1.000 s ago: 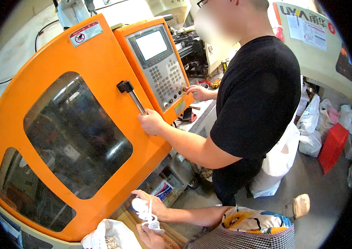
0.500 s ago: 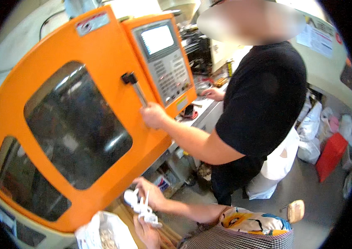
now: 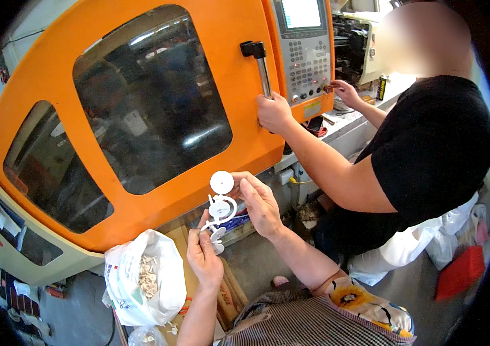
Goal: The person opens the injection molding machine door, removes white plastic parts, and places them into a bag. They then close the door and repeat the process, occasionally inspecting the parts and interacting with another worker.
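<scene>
Between my two hands is a white moulded plastic piece [image 3: 219, 209], made of several round discs joined by curved runners. My left hand [image 3: 205, 259] pinches its lower end, beside the small lower discs. My right hand [image 3: 261, 209] grips the upper part from the right, its fingertips partly hidden behind the top disc. Just left of my left hand stands a white plastic sack [image 3: 119, 288], its mouth spread around many small cream-coloured plastic parts [image 3: 148, 278].
An orange machine door [image 3: 170, 202] with dark windows fills the left. At its control panel [image 3: 307, 63], a co-worker in a black shirt [image 3: 429, 150] holds the door handle [image 3: 263, 75]. Cardboard [image 3: 226, 288] lies below my hands. White bags and a red container [image 3: 460, 273] sit at right.
My view has shifted, so my hands and the white piece appear higher in the picture. The co-worker's right hand now touches the panel's knobs; the left stays on the handle.
</scene>
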Demonstrator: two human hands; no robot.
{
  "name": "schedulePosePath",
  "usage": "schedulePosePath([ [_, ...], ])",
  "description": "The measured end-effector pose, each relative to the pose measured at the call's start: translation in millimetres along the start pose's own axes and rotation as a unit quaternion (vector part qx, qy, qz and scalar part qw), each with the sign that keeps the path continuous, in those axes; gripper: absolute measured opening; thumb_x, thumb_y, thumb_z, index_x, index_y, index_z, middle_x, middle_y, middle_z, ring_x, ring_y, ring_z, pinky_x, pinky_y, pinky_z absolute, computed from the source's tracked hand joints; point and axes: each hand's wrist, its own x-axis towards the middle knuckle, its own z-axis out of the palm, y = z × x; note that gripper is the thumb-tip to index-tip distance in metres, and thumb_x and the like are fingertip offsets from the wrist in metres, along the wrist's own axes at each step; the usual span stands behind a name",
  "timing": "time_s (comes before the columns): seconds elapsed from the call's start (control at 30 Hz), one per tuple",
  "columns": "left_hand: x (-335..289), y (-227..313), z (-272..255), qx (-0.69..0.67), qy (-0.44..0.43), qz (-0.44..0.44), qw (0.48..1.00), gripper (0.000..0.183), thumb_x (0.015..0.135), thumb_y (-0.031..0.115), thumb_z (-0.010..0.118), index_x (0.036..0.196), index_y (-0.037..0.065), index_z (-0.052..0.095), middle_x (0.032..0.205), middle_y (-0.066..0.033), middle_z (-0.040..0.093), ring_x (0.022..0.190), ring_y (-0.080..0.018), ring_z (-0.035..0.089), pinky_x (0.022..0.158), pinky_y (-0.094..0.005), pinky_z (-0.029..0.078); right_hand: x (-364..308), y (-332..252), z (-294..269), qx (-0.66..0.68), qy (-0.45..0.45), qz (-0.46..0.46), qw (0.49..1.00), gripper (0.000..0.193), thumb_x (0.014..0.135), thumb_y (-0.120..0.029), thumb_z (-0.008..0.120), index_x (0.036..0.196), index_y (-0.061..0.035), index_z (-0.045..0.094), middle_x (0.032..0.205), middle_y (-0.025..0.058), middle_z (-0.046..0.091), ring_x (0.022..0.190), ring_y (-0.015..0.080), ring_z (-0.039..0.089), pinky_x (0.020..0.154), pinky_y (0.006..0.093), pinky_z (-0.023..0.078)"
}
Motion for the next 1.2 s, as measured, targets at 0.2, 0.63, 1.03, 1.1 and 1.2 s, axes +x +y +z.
schedulePosePath([
  [0.2,4,8,6,-0.018,-0.022,-0.033,0.999,0.026,0.096,0.016,0.037,0.083,-0.001,0.051,0.109,-0.0098,0.058,0.077,-0.0052,0.046,0.070,-0.0197,0.040,5,-4,-6,-0.013,-0.017,-0.052,0.998,0.027,0.087,-0.006,0.052,0.112,0.0027,0.046,0.099,0.0084,0.057,0.090,0.0107,0.056,0.080,0.0240,0.046],
  [0.63,10,3,0,-0.095,-0.077,-0.120,0.985,0.026,0.094,0.014,0.041,0.102,-0.007,0.056,0.112,-0.0108,0.056,0.090,-0.0101,0.053,0.080,-0.0235,0.042,19,-4,-9,-0.075,0.019,-0.035,0.996,0.032,0.082,0.001,0.057,0.113,0.0030,0.047,0.096,0.0079,0.057,0.089,0.0103,0.056,0.079,0.0230,0.047],
  [1.03,20,13,1,-0.072,0.014,-0.019,0.997,0.024,0.092,0.009,0.043,0.078,-0.004,0.056,0.103,-0.0095,0.051,0.087,-0.0121,0.051,0.072,-0.0234,0.044,0,15,-8,-0.065,0.013,0.022,0.998,0.025,0.087,-0.007,0.052,0.110,0.0015,0.050,0.089,0.0035,0.056,0.082,0.0071,0.054,0.071,0.0202,0.043],
  [1.1,19,18,1,-0.025,0.018,0.012,0.999,0.024,0.092,0.010,0.044,0.077,-0.004,0.056,0.100,-0.0091,0.051,0.086,-0.0120,0.051,0.071,-0.0228,0.043,-1,20,-7,-0.042,0.011,0.043,0.998,0.023,0.086,-0.007,0.054,0.107,0.0012,0.052,0.090,0.0047,0.058,0.082,0.0076,0.055,0.071,0.0201,0.043],
  [1.2,16,29,4,0.022,0.024,0.025,0.999,0.024,0.091,0.011,0.045,0.075,-0.003,0.056,0.096,-0.0080,0.050,0.081,-0.0112,0.049,0.068,-0.0220,0.041,0,20,-4,-0.006,0.015,0.076,0.997,0.022,0.084,-0.005,0.055,0.105,0.0012,0.052,0.094,0.0069,0.060,0.085,0.0094,0.057,0.073,0.0218,0.045],
])
